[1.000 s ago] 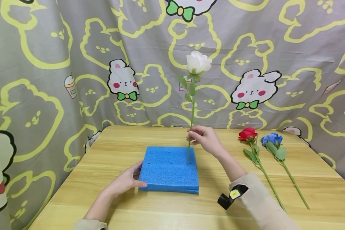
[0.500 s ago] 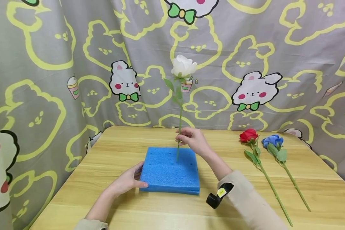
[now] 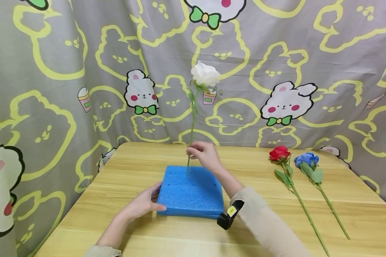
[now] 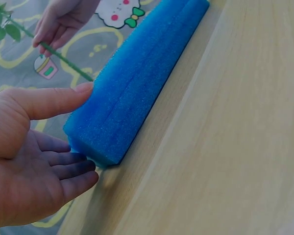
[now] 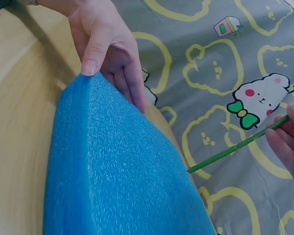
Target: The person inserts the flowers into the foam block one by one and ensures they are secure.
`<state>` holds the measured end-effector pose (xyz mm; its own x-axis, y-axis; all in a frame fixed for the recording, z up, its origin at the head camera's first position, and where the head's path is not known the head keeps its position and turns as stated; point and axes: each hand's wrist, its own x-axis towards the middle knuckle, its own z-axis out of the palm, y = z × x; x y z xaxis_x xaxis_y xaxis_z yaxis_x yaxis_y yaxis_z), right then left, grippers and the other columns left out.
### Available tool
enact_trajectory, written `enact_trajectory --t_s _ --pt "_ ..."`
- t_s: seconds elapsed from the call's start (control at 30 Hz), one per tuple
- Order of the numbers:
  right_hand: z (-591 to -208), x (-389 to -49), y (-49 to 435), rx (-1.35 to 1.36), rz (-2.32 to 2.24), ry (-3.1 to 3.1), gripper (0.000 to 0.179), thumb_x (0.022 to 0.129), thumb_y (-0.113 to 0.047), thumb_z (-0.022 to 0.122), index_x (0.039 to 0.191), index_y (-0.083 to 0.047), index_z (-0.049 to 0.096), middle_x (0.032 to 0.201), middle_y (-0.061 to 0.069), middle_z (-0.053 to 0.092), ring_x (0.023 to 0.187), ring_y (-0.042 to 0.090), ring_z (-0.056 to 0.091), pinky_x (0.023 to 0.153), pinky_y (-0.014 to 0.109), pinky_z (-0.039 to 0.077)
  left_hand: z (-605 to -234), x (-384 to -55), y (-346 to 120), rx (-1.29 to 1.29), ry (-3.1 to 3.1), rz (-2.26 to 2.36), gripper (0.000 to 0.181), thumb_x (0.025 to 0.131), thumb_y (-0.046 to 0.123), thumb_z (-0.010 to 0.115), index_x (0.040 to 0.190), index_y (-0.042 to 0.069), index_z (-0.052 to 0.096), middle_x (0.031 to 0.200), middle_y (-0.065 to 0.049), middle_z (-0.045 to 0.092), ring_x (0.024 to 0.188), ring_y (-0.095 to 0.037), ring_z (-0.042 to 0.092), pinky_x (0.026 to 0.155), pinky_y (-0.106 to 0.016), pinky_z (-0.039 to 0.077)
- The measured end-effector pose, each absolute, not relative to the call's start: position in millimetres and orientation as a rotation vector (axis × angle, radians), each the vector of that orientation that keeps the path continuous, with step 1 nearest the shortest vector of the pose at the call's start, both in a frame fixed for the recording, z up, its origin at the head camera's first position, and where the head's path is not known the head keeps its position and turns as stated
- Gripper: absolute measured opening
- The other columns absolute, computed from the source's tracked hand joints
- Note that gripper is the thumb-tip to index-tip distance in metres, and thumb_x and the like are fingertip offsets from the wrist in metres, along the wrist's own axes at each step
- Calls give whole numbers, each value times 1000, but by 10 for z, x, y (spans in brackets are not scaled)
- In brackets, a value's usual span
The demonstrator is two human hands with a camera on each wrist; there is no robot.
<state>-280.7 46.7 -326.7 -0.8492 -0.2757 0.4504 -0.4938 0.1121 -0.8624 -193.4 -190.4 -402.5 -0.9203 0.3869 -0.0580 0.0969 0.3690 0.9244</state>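
Observation:
In the head view, a blue foam block with small dark holes lies on the table. My left hand grips its near left corner; the left wrist view has the thumb on the near face and the other fingers along the side. My right hand pinches the green stem of an artificial white rose between thumb and fingertips. The rose stands nearly upright, bloom on top, leaning slightly right. Its lower stem end comes right at the block's far part, close by the middle back hole.
On the wooden table, a red rose and a blue rose lie side by side at the right, stems pointing toward the front. A grey cartoon-print curtain hangs behind and at the left of the table.
The right hand has carried the white rose leftward over the block, from its right side to the back middle, and the bloom now leans right. The left hand stays on the foam block.

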Motion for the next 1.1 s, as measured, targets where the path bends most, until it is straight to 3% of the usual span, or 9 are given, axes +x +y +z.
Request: enact_trajectory --t_s 0.33,0.73,1.0,1.1 --pt "-3264 -2868 223 759 1761 -2235 14 90 -6 60 96 4 68 87 15 69 80 23 66 68 33 56 -4018 -1929 -1896 422 2358 1578 97 75 15 77 144 -10 13 147 -29 21 132 -43 26 107 -51 22" --pt "-3336 -2920 20 756 1792 -2223 17 90 -7 60 100 5 68 91 18 69 83 26 67 68 27 56 -4017 -1943 -1908 438 2365 1560 96 75 17 77 144 -9 15 147 -27 23 132 -42 28 106 -52 24" --pt "-3265 -2791 -42 759 1827 -2205 16 89 2 58 99 12 65 93 28 65 85 39 64 74 44 55 -4013 -1937 -1902 451 2373 1556 96 75 17 77 144 -10 16 146 -28 23 131 -43 27 107 -52 23" --pt "-3300 -2787 -64 788 1788 -2200 14 88 0 59 96 10 66 89 25 66 83 36 66 73 41 55 -4016 -1935 -1909 455 2369 1559 96 75 18 77 144 -9 16 146 -28 23 131 -43 28 106 -52 24"
